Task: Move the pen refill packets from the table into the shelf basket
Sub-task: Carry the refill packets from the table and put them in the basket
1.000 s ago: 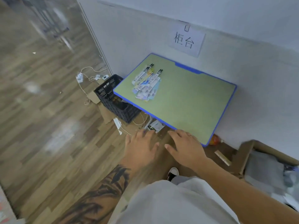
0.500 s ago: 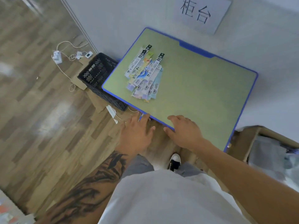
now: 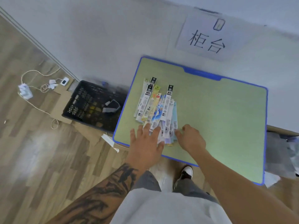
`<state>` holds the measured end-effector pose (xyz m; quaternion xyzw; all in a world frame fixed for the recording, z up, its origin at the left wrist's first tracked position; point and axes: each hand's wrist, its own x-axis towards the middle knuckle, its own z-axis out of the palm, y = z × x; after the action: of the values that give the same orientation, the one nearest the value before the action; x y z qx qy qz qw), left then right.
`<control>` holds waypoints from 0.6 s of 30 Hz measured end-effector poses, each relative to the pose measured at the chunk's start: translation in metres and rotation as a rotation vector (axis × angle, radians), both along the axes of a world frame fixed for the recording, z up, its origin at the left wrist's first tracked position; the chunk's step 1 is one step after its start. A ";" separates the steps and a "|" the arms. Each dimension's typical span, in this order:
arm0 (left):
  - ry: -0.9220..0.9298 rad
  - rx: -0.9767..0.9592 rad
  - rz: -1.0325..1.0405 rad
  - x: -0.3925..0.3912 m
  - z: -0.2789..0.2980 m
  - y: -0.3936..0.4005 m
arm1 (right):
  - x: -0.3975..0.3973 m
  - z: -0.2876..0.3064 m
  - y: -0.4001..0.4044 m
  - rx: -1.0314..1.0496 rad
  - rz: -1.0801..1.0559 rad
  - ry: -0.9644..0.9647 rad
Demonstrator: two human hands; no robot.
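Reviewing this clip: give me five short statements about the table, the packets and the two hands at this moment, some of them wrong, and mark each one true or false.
1. The pen refill packets lie in a loose pile on the green table. True.
2. The left hand has straight, spread fingers at the near end of the pile. True.
3. The right hand is off the table, down by the person's leg. False: it is over the table, at the pile's near right corner.
4. A black crate stands on the floor left of the table. True.
5. The packets are already lifted clear of the table. False: they lie flat on it.
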<state>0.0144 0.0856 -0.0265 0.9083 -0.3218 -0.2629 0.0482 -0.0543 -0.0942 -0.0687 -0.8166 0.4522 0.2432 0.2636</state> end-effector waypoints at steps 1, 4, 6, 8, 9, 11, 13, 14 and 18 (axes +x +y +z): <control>0.009 0.000 -0.028 0.007 0.000 -0.001 | 0.007 -0.004 0.002 -0.008 -0.032 0.008; 0.037 0.003 -0.086 0.022 -0.002 -0.005 | 0.020 -0.014 0.006 -0.020 -0.124 0.035; 0.080 0.003 -0.096 0.024 -0.004 -0.007 | 0.021 -0.020 0.007 -0.016 -0.157 0.058; 0.116 0.000 -0.089 0.023 -0.007 -0.007 | 0.019 -0.026 0.007 0.017 -0.185 0.066; 0.138 0.004 -0.086 0.022 -0.009 -0.007 | 0.017 -0.029 0.006 0.035 -0.204 0.064; 0.189 0.007 -0.060 0.021 -0.011 -0.007 | 0.013 -0.034 0.002 0.085 -0.269 0.040; 0.221 -0.018 -0.013 0.022 -0.010 -0.011 | 0.008 -0.030 0.000 0.141 -0.348 -0.044; 0.228 -0.046 0.012 0.023 -0.009 -0.014 | 0.005 -0.022 0.000 0.164 -0.390 -0.107; 0.478 -0.253 0.269 0.034 0.005 -0.036 | -0.005 0.032 0.016 0.360 -0.581 -0.403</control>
<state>0.0484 0.0497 -0.0218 0.8419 -0.2081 -0.4184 0.2699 -0.0595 -0.0784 -0.0370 -0.6267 0.5537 0.0688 0.5440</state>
